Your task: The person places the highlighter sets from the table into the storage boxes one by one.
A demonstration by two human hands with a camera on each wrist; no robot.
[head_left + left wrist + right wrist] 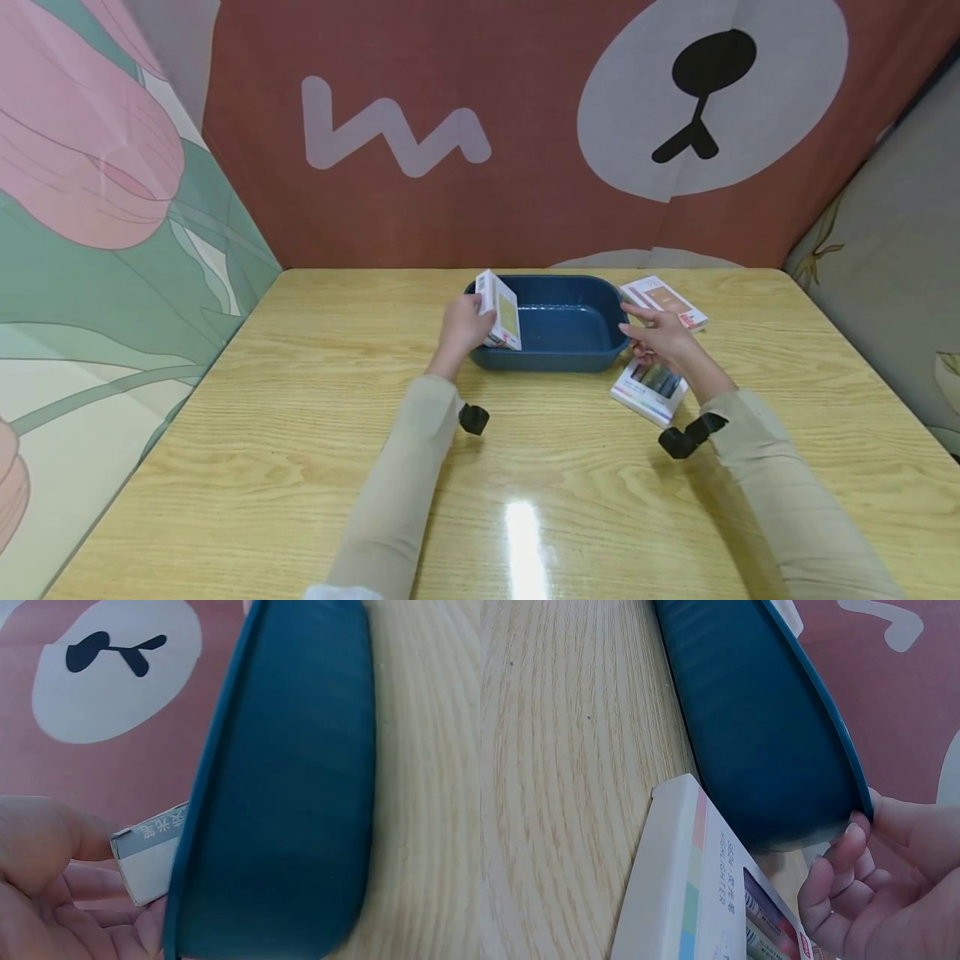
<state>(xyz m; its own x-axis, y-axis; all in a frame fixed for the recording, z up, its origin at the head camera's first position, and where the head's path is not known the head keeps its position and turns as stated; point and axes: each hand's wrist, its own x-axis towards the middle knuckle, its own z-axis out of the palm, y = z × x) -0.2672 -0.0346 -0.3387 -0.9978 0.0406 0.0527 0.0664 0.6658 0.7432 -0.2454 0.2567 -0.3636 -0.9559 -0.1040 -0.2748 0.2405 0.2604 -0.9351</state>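
My left hand grips a small white highlighter box with a yellow-green panel, tilted over the left end of a dark blue basin. In the left wrist view, the end of that box shows between thumb and fingers, partly hidden behind the basin's wall. My right hand pinches the basin's right rim, with the thumb at the inner side and a finger outside. Just below this hand lies a highlighter box with a window; its lettering shows in the right wrist view.
Another white box with an orange-brown panel lies right of the basin, behind the right hand. All stand on a wooden table. A brown cloth backdrop rises at the table's far edge, and patterned cloths hang on both sides.
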